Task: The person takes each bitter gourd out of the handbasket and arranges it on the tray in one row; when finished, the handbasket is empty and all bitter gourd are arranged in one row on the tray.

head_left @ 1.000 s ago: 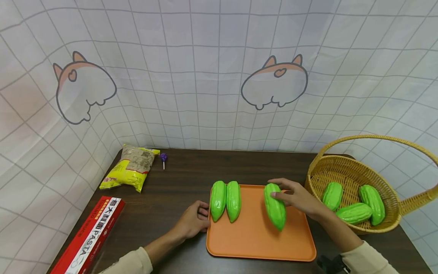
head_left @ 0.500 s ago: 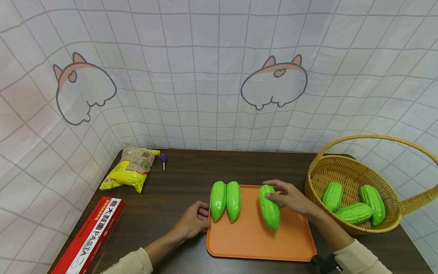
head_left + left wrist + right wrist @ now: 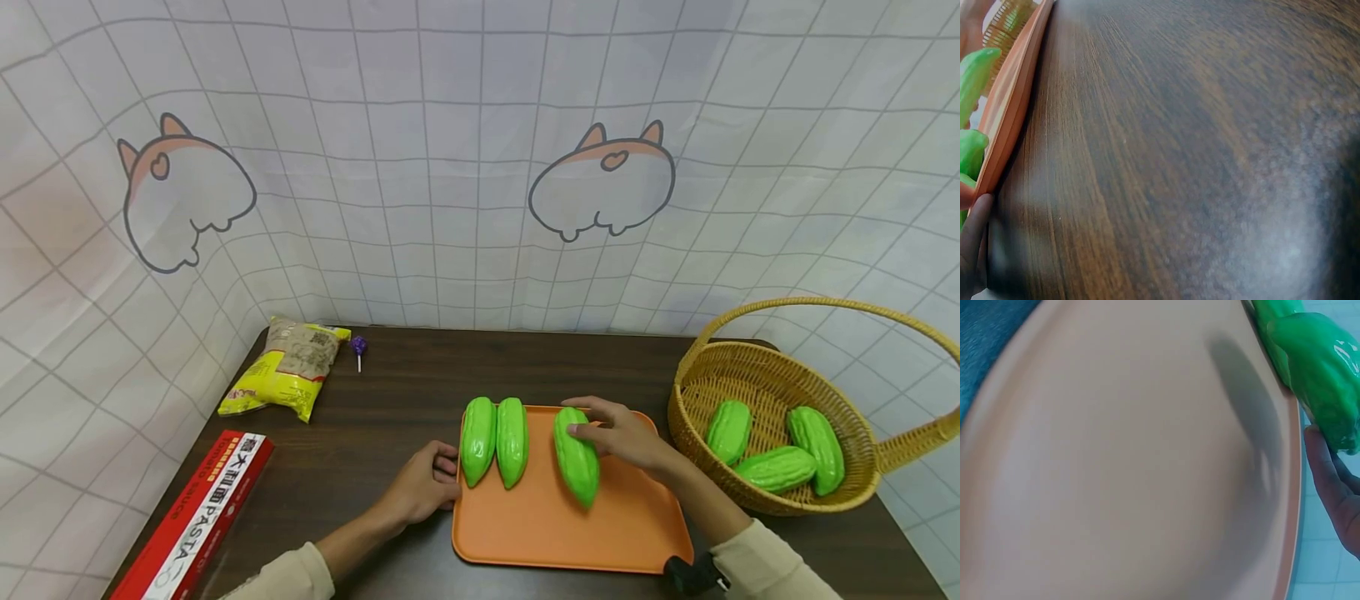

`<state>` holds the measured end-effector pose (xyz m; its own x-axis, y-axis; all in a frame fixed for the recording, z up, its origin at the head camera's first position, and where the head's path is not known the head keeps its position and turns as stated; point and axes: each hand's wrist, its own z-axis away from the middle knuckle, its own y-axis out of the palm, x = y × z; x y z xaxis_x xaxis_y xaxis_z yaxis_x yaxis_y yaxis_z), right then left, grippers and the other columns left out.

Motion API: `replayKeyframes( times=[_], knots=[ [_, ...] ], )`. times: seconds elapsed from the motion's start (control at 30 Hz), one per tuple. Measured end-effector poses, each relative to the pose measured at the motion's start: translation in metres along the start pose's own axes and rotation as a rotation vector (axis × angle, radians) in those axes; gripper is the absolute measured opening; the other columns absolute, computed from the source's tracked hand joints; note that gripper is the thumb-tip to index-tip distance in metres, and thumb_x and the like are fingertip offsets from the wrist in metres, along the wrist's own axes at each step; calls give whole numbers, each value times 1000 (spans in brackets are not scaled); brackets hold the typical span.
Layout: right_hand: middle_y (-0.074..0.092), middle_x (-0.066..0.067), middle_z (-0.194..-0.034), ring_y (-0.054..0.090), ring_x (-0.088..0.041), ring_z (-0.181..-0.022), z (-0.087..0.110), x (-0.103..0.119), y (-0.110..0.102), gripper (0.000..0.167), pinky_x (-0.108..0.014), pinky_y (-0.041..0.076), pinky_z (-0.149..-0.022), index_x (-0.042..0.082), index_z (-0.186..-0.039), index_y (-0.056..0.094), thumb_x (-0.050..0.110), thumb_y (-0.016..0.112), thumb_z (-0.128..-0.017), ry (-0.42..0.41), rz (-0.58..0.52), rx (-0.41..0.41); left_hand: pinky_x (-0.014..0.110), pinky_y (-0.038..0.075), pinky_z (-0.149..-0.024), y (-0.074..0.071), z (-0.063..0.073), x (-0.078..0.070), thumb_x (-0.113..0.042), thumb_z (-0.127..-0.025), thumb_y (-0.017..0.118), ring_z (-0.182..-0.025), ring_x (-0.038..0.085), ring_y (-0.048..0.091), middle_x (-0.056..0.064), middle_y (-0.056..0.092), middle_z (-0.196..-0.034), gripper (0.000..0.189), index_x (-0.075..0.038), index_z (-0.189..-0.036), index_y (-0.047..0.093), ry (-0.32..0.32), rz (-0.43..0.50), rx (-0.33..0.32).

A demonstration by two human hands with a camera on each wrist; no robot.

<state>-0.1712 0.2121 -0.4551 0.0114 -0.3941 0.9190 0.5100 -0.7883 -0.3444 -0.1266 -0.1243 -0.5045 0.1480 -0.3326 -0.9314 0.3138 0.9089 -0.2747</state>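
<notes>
My right hand (image 3: 632, 438) grips a bright green bitter melon (image 3: 576, 463) between thumb and fingers, over the orange tray (image 3: 540, 533). In the right wrist view the held bitter melon (image 3: 1325, 375) hangs above the tray, casting a shadow on its floor. Two more bitter melons, a left one (image 3: 478, 442) and a right one (image 3: 513, 442), lie side by side along the tray's left end. My left hand (image 3: 420, 487) is at the tray's left edge; the left wrist view has its fingertips pinching the rim (image 3: 1013, 106).
Right of the tray stands a wicker basket (image 3: 686, 408) with a tall handle and several bitter melons inside. On the left lie a red pasta box (image 3: 197, 517), a yellow bag (image 3: 288, 367) and a purple lollipop (image 3: 358, 343). A grid-patterned cloth (image 3: 480, 167) hangs behind the table.
My right hand has carried the bitter melon leftward over the tray, closer to the two lying there. My left hand has stayed at the tray's edge.
</notes>
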Motion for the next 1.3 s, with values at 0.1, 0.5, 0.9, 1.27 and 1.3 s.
replayKeyframes(
  times=[0.1,0.5,0.9,1.27,1.3],
  knots=[
    [45,-27,-145,66,-27,-106,-3,0,2,57,-42,61,-83,6,-150,43,30,60,-100,-8,4,2,30,62,-63,0,0,-1,4,-72,69,-84,18,63,15,57,-106,58,6,-127,52,0,-6,5],
    [46,-24,-147,64,-24,-103,-16,-3,12,57,-38,58,-79,10,-148,47,34,63,-98,28,31,-59,30,62,-62,-1,1,-2,5,-73,69,-84,16,63,16,57,-106,58,6,-128,52,3,-4,1],
    [46,-25,-145,62,-27,-109,-28,-3,17,57,-36,58,-77,11,-147,49,36,63,-98,63,43,-106,30,62,-62,-1,1,-2,5,-72,70,-84,17,63,15,57,-105,58,6,-127,52,7,-3,2],
    [63,-18,-117,66,-19,-89,-37,-1,21,57,-37,60,-79,9,-147,47,34,63,-98,90,18,-120,33,62,-63,0,1,-2,6,-72,70,-83,18,63,16,57,-106,59,6,-128,52,-3,5,-2],
    [63,-17,-118,66,-19,-89,-38,-2,22,57,-37,60,-79,9,-147,47,34,63,-98,92,20,-120,33,62,-63,1,1,-2,6,-72,70,-83,18,63,16,57,-106,59,6,-128,52,-3,6,-3]
  ],
)
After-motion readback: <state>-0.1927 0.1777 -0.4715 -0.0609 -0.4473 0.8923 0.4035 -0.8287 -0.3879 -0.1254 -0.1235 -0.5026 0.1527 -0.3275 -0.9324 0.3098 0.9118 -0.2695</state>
